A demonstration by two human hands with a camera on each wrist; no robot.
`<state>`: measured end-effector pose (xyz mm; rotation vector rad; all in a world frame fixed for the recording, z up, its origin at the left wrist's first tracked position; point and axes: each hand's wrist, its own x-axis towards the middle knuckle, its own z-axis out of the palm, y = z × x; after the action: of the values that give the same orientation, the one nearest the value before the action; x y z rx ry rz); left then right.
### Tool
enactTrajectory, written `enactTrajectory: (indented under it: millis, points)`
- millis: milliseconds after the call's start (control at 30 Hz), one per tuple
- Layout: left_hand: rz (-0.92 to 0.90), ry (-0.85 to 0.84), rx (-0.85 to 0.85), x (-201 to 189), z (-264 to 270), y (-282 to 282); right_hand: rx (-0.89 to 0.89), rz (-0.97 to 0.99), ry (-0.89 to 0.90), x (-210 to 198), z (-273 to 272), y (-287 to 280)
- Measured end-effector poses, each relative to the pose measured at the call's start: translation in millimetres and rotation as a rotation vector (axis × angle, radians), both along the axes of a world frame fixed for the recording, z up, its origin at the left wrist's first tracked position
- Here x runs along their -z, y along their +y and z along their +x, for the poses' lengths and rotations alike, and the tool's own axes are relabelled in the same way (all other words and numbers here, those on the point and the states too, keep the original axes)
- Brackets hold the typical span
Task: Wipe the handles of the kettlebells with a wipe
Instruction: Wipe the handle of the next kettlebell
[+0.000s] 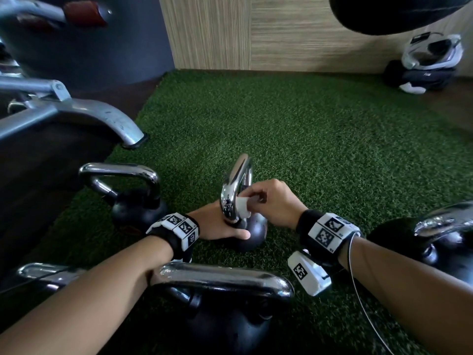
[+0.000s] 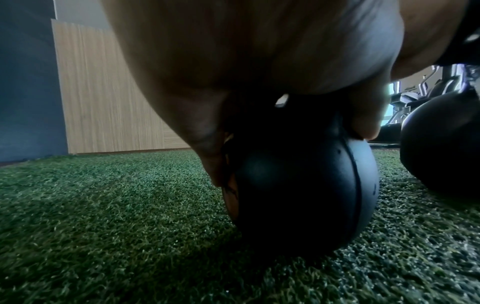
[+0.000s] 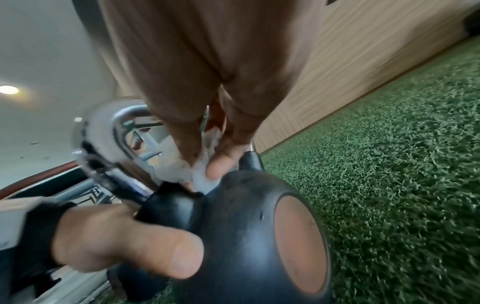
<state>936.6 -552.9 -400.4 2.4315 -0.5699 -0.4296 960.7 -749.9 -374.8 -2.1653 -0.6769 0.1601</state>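
Note:
A small black kettlebell with a chrome handle stands on the green turf in the middle of the head view. My left hand grips its black body from the left, thumb across the front. My right hand pinches a crumpled white wipe against the lower part of the handle, just above the body. In the right wrist view the wipe is squeezed between fingertips and thumb.
Three more kettlebells stand close by: one at back left, one nearest me under my left forearm, one at right. A grey machine leg stands at left. A wood-panel wall and a bag lie beyond the turf.

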Motion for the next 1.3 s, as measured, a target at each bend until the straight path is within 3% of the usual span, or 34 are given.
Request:
enactTrajectory:
  millis: [167, 333, 500, 700, 933, 1000, 1167, 1300]
  points:
    - [0.079, 0.016, 0.045, -2.1, -3.6, -2.8, -0.156, -0.187, 0.073, -3.1, 7.8, 11.8]
    - [0.068, 0.046, 0.004, 0.9, -4.5, -0.8, -0.234, 0.013, 0.213, -1.3, 5.9, 9.7]
    - [0.079, 0.026, -0.014, -3.7, -8.5, -3.0, -0.211, -0.069, 0.196, 4.5, 11.7, 11.7]
    - [0.109, -0.016, -0.016, -3.7, -13.7, -6.5, -0.402, 0.230, 0.566, 3.0, 6.2, -3.0]
    - [0.002, -0.025, -0.052, -9.8, -16.3, -11.5, -0.166, 0.799, 0.970, 12.8, 10.4, 6.6]
    - [0.001, -0.001, -0.065, -8.1, -14.7, -10.2, -0.110, 0.891, 1.020, 18.7, 11.9, 8.4]
    - [-0.040, 0.014, -0.034, -11.6, -16.3, -11.4, -0.198, 0.886, 1.060, 29.3, 14.2, 0.2]
    - [0.033, 0.028, -0.071, 0.6, -9.2, -5.6, -0.005, 0.997, 0.985, 22.1, 20.8, 5.9]
